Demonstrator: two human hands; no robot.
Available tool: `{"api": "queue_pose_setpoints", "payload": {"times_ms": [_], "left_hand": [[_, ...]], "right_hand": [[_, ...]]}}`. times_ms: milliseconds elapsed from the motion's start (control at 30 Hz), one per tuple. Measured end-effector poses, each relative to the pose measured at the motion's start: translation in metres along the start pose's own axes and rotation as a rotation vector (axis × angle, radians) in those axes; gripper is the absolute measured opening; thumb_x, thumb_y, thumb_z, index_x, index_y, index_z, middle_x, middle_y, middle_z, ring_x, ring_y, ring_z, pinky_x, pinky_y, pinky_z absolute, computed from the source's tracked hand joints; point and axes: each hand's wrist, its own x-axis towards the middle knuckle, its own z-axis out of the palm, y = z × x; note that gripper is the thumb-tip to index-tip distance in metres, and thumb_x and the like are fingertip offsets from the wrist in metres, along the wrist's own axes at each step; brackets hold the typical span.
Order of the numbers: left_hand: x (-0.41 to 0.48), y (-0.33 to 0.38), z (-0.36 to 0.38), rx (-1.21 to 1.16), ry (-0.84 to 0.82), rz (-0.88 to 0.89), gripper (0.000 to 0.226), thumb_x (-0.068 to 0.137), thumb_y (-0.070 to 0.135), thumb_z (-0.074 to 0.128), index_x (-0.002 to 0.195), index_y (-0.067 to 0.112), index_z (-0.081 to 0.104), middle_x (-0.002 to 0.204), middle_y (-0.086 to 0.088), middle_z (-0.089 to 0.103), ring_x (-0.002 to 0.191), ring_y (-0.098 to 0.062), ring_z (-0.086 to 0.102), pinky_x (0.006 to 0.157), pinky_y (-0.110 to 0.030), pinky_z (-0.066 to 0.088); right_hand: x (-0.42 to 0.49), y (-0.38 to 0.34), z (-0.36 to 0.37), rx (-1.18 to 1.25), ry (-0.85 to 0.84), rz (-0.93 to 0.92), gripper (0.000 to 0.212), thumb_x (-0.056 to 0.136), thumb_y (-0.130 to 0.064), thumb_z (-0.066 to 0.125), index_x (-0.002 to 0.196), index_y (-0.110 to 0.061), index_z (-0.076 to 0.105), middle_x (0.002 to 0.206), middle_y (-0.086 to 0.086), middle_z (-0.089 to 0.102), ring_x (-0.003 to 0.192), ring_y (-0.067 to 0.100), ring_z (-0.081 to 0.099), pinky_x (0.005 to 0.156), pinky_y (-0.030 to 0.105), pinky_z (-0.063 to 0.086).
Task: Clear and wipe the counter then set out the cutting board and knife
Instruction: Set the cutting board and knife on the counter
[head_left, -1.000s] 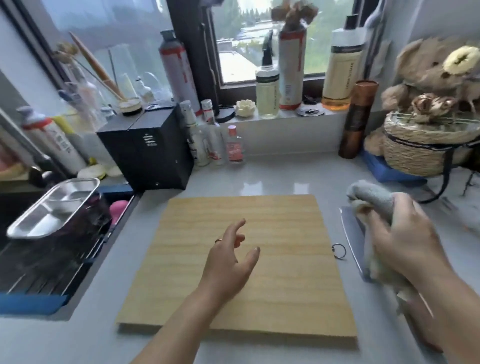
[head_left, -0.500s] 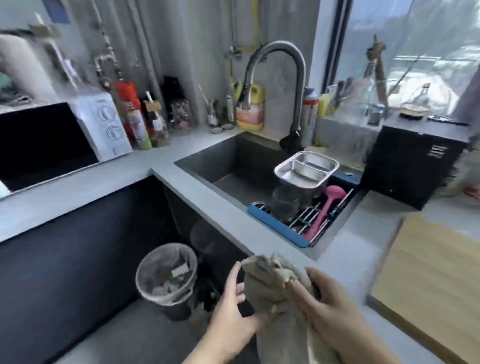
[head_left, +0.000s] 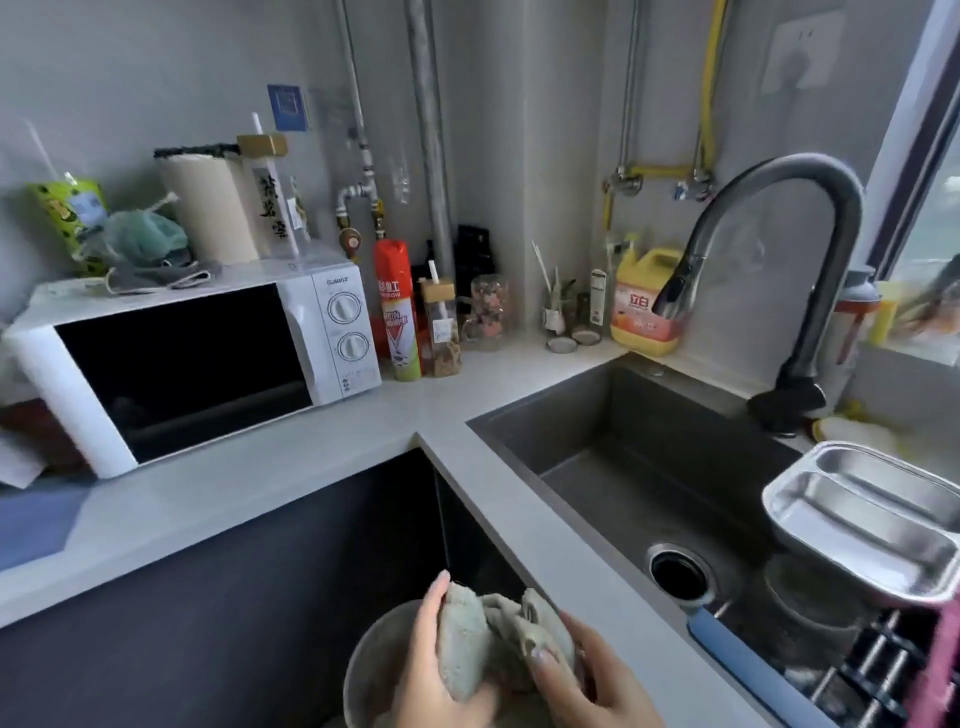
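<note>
A crumpled grey-green cloth is held between both hands at the bottom middle of the head view. My left hand cups its left side and my right hand grips its right side. The cloth hangs over a lined trash bin that stands on the floor below the grey counter. The cutting board and the knife are out of view.
A dark sink with an arched faucet lies to the right, and a steel divided tray rests on a rack over it. A white microwave, a red spray can, jars and a yellow detergent bottle line the back wall.
My view swung left from the cutting board to the sink corner. The cloth went from my right hand alone to both hands and now sits over the trash bin.
</note>
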Motion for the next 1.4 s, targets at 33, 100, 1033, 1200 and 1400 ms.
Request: {"api": "queue_pose_setpoints", "payload": {"times_ms": [33, 100, 1033, 1200, 1400], "left_hand": [[0.022, 0.009, 0.001, 0.0, 0.07, 0.066, 0.069, 0.065, 0.01, 0.07, 0.125, 0.033, 0.042, 0.117, 0.024, 0.048, 0.094, 0.02, 0.047, 0.093, -0.004, 0.034], [0.075, 0.018, -0.007, 0.077, 0.129, 0.077, 0.056, 0.063, -0.001, 0.071, 0.085, 0.05, 0.067, 0.09, 0.029, 0.066, 0.09, 0.012, 0.056, 0.089, -0.002, 0.035], [0.629, -0.038, 0.029, 0.776, -0.23, 0.316, 0.072, 0.081, 0.018, 0.056, 0.14, 0.033, 0.019, 0.155, 0.002, -0.005, 0.136, -0.025, 0.023, 0.101, -0.036, 0.04], [0.613, -0.089, 0.045, 0.81, -0.239, 0.348, 0.054, 0.084, 0.047, 0.043, 0.136, 0.031, 0.033, 0.149, 0.012, 0.027, 0.139, -0.008, 0.018, 0.107, -0.028, 0.022], [0.612, -0.092, 0.042, 0.641, -0.201, 0.388, 0.049, 0.08, 0.033, 0.059, 0.127, 0.019, 0.051, 0.141, 0.003, 0.045, 0.135, -0.016, 0.034, 0.106, -0.034, 0.027]], "right_hand": [[0.019, -0.004, 0.002, 0.013, -0.003, -0.007, 0.06, 0.059, -0.04, 0.079, 0.112, -0.039, 0.052, 0.099, -0.016, 0.066, 0.093, -0.012, 0.059, 0.074, 0.001, 0.041], [0.065, -0.007, 0.008, -0.057, -0.031, 0.021, 0.061, 0.057, -0.031, 0.082, 0.108, -0.039, 0.048, 0.091, -0.011, 0.066, 0.09, 0.0, 0.063, 0.077, 0.01, 0.043], [0.557, -0.062, 0.024, 0.1, 0.655, 0.379, 0.063, 0.082, -0.02, 0.064, 0.137, -0.015, 0.033, 0.127, 0.017, 0.054, 0.109, 0.035, 0.057, 0.095, 0.048, 0.048], [0.546, -0.023, 0.047, -0.698, 0.52, 0.283, 0.063, 0.079, -0.054, 0.055, 0.136, -0.037, 0.033, 0.15, -0.003, 0.022, 0.137, 0.018, 0.026, 0.107, 0.036, 0.031], [0.541, -0.022, 0.052, -0.734, 0.514, 0.258, 0.056, 0.085, -0.052, 0.047, 0.136, -0.035, 0.034, 0.155, -0.006, 0.014, 0.142, 0.015, 0.016, 0.112, 0.032, 0.023]]}}
